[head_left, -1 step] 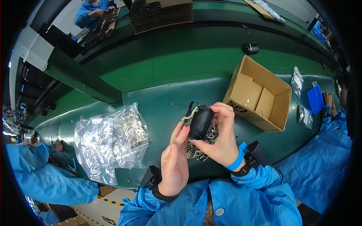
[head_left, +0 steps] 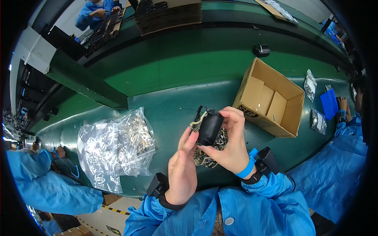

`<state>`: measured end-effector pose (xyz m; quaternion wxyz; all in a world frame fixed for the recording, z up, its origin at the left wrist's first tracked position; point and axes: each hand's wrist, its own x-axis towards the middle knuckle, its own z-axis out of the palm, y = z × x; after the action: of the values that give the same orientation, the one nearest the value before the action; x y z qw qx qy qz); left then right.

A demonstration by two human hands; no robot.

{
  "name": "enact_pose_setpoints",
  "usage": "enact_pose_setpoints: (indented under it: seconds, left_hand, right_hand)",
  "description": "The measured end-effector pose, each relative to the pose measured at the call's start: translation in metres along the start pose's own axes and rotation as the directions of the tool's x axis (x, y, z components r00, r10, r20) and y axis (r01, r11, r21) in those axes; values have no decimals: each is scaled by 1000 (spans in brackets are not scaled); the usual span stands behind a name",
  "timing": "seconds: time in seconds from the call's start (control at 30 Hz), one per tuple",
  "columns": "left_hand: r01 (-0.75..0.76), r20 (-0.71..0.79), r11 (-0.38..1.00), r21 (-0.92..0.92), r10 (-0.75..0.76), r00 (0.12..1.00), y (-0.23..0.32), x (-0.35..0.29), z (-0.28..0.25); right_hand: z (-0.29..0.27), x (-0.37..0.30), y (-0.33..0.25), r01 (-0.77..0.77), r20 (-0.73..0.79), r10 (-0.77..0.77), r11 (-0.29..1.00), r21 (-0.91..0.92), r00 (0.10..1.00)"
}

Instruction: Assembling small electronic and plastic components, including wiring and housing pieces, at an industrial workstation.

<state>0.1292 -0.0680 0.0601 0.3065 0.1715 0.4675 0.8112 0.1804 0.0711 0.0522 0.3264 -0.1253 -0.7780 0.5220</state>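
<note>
View from above of two bare hands over a green worktop (head_left: pixel 165 74). The right hand (head_left: pixel 230 143) has its fingers closed around a black cylindrical part (head_left: pixel 209 126), held upright just above the worktop at the centre. The left hand (head_left: pixel 183 165) stands beside it, fingers extended, their tips touching a pale wire clip (head_left: pixel 197 121) on the part's left side. Below the part lies a small heap of metal clips (head_left: pixel 210 151). To the left sit clear plastic bags (head_left: pixel 114 147), crumpled and holding more metal pieces. To the right an open brown cardboard box (head_left: pixel 271 96) rests with its flaps folded inside. Further right are small clear packets (head_left: pixel 310 84) and a blue tray (head_left: pixel 329 103). A stack of dark flat cardboard (head_left: pixel 169 13) lies at the far edge. Other people in blue sleeves work on both sides, and both wrists wear black bands
</note>
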Motion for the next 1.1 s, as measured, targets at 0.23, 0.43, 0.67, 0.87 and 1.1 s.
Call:
enact_pose_setpoints:
  seconds: [0.23,0.43,0.67,0.87,1.1]
  left_hand:
    - [-46,40,997,59,44,998,4,4,-4]
    - [-55,-3,992,116,56,998,14,8,-7]
    - [-100,-61,971,216,116,991,20,11,-18]
    - [-158,-101,931,330,201,974,24,14,-26]
    - [-67,-117,988,137,84,990,18,11,-18]
  right_hand:
    - [-1,0,1,11,57,-12,1000,25,998]
    - [-2,1,2,9,165,-43,979,203,985]
    - [-7,2,2,-22,249,-40,970,243,968]
    - [-10,1,2,-24,332,-36,984,176,943]
    - [-4,-4,-1,-78,357,-17,965,250,934]
